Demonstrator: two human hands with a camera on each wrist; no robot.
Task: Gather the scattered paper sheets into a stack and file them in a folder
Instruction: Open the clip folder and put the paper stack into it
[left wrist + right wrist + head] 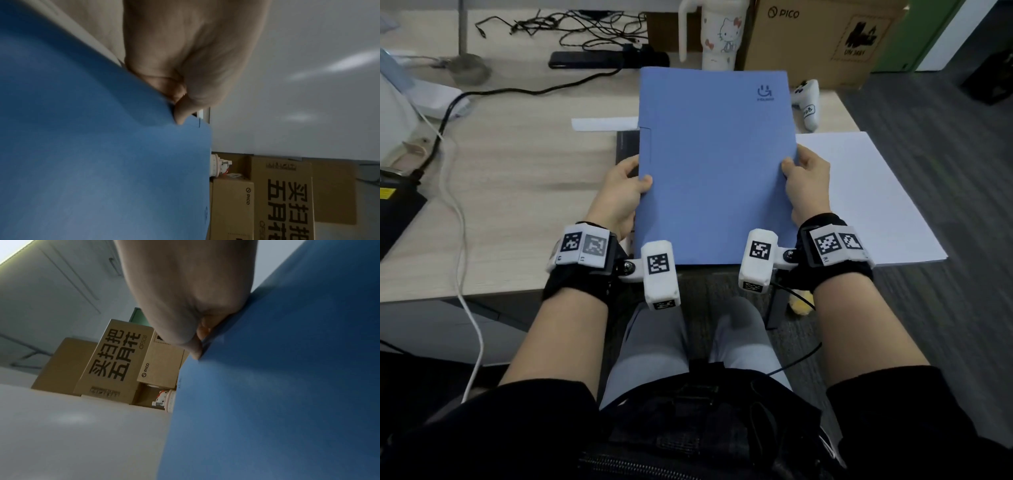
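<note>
A closed blue folder [715, 164] is held above the desk, centred in the head view. My left hand [625, 192] grips its left edge, thumb on the cover. My right hand [806, 185] grips the right edge the same way. The left wrist view shows my thumb pinching the blue folder [92, 146], and the right wrist view shows the same on the other side of the blue folder [277, 386]. White paper sheets [866, 198] lie on the desk to the right, partly under the folder. Another white sheet [602, 124] peeks out at the folder's left.
A dark flat item [627, 147] lies under the folder's left side. Black and white cables [458, 212] cross the wooden desk [517, 192] on the left. A Hello Kitty cup [722, 34], a white controller [808, 102] and cardboard boxes [822, 37] stand behind.
</note>
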